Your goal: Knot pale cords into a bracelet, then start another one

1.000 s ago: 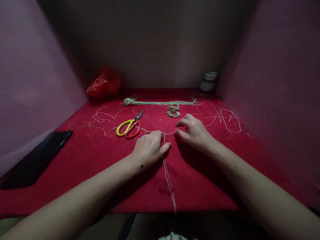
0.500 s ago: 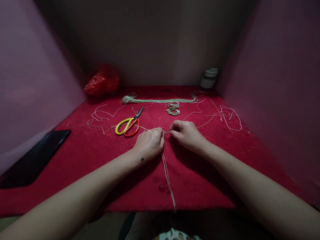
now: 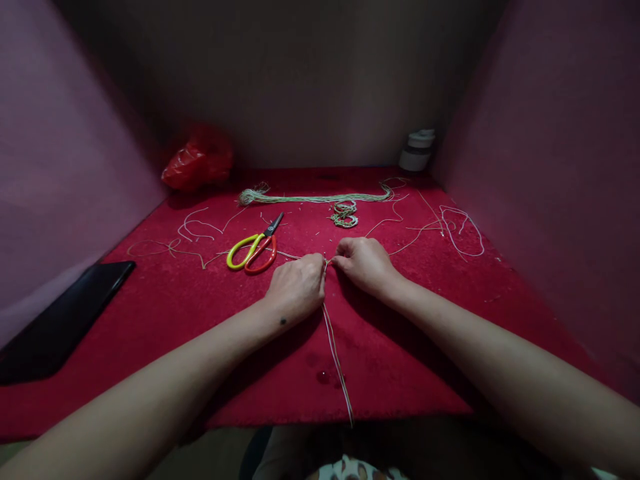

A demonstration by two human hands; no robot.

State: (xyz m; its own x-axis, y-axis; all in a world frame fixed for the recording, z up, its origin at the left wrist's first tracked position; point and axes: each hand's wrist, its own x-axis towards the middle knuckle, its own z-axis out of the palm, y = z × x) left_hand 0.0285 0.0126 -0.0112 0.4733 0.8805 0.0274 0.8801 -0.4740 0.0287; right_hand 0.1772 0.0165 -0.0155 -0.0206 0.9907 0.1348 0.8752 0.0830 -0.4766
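In the middle of the red cloth, my left hand (image 3: 299,283) is closed around thin pale cords (image 3: 332,340), which run out below it and over the table's front edge. Just to its right, my right hand (image 3: 363,263) pinches a short length of cord at the same spot, thumb and forefinger together. The fingers of the left hand are mostly turned away, so its exact grip is hidden. Scissors (image 3: 255,250) with one yellow and one red handle lie left of my left hand, blades pointing away.
Behind my hands lie a long bundle of pale green cords (image 3: 315,199) and small braided loops (image 3: 345,215). Loose threads (image 3: 463,230) spread on both sides. A red plastic bag (image 3: 200,160), a white lidded container (image 3: 417,150) and a black flat object (image 3: 70,320) sit near the walls.
My right hand has come a little left, closer to my left hand, and its fingers have closed more on the cord. The view has shifted slightly.
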